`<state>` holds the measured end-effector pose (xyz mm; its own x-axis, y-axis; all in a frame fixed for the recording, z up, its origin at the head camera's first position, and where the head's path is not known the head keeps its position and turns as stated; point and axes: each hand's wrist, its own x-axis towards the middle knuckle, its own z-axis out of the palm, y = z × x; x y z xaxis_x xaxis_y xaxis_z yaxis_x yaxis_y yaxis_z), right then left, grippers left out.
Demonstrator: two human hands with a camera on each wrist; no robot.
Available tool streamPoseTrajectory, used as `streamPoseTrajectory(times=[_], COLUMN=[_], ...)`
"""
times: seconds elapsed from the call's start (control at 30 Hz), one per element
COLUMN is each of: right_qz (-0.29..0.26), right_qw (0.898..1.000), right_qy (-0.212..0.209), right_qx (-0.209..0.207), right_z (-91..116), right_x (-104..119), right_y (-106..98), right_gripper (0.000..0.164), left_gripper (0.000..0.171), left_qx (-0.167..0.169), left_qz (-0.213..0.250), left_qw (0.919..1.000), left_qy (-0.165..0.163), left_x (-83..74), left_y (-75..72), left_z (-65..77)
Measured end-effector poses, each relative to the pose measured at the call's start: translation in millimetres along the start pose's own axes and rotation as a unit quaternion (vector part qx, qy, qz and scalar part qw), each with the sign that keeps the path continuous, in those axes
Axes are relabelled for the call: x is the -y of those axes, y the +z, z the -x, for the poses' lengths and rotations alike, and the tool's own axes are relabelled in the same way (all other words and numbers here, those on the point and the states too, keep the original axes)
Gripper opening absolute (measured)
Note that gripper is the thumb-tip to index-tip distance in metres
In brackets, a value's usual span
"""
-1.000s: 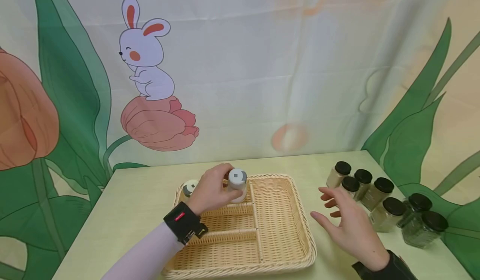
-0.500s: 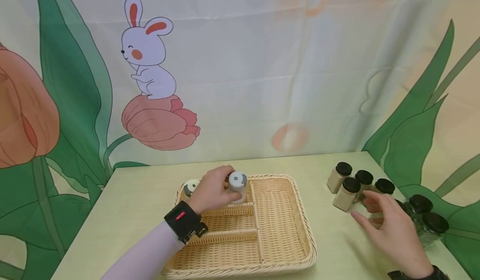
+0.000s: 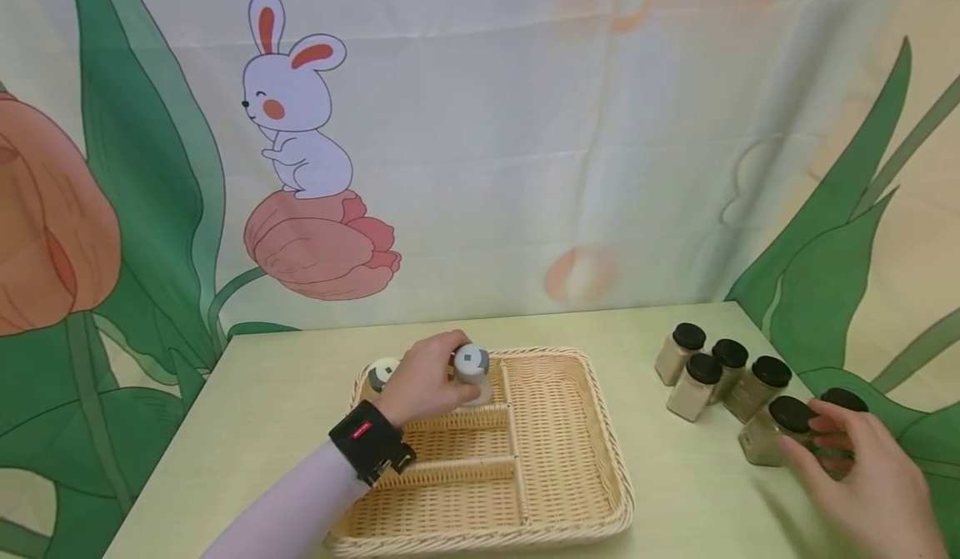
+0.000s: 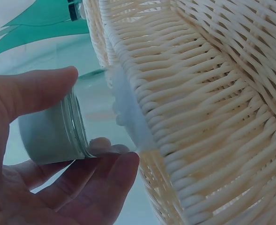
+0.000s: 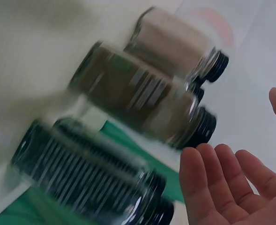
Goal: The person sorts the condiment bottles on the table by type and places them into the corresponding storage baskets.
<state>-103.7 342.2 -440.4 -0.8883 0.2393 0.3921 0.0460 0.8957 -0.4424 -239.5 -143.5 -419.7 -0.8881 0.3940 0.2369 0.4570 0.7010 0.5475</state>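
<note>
My left hand grips a small glass jar with a grey-and-white lid in the back left compartment of the wicker basket. In the left wrist view the thumb lies on one side of this glass jar and the fingers on the other, with its base beside the woven divider. My right hand is over the front of the spice jars on the right, fingers spread and holding nothing. Its fingertips are close to a black-lidded jar of olive-brown powder. The frontmost dark green jar is hidden behind this hand in the head view.
Another jar with a pale lid stands in the basket's back left corner. Several black-lidded spice jars, including a beige one, stand on the table. A printed curtain hangs behind the table.
My right hand has moved right and toward the near side, from beside the basket past the pale jars to the front jars. The left hand stays on its jar, whose lid tilts slightly left.
</note>
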Motion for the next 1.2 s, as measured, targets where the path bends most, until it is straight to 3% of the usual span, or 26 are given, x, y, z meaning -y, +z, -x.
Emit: streamPoseTrajectory(times=[0.13,0.3,0.4,0.63,1.0,1.2], right_qz=[0.010,-0.042,-0.060,-0.049,-0.025,0.000], right_qw=[0.998,0.988,0.981,0.981,0.990,0.993], right_qy=[0.045,0.094,0.116,0.145,0.086,0.082], right_qx=[-0.032,-0.113,-0.141,-0.122,-0.108,-0.086], right_z=[0.8,4.0,4.6,5.9,4.1,4.2], right_x=[-9.3,-24.8,-32.0,-43.8,-58.8,-59.1], right_y=[-3.3,-2.7,-0.7,3.0,4.9,4.9], right_gripper=[0.062,0.055,0.053,0.053,0.053,0.055], left_gripper=[0.039,0.040,0.040,0.041,0.042,0.042], left_qx=[0.002,0.010,0.013,0.020,0.027,0.026], left_qz=[0.002,0.008,0.010,0.014,0.002,0.003], left_qw=[1.0000,0.9999,0.9998,0.9994,0.9994,0.9995], left_qy=[-0.002,-0.003,-0.012,-0.025,-0.021,-0.017], left_x=[0.5,0.0,-0.2,-0.1,1.9,2.4], left_y=[-0.4,-0.6,-1.1,-0.7,1.5,2.2], left_z=[0.5,0.1,0.0,0.7,1.4,1.2])
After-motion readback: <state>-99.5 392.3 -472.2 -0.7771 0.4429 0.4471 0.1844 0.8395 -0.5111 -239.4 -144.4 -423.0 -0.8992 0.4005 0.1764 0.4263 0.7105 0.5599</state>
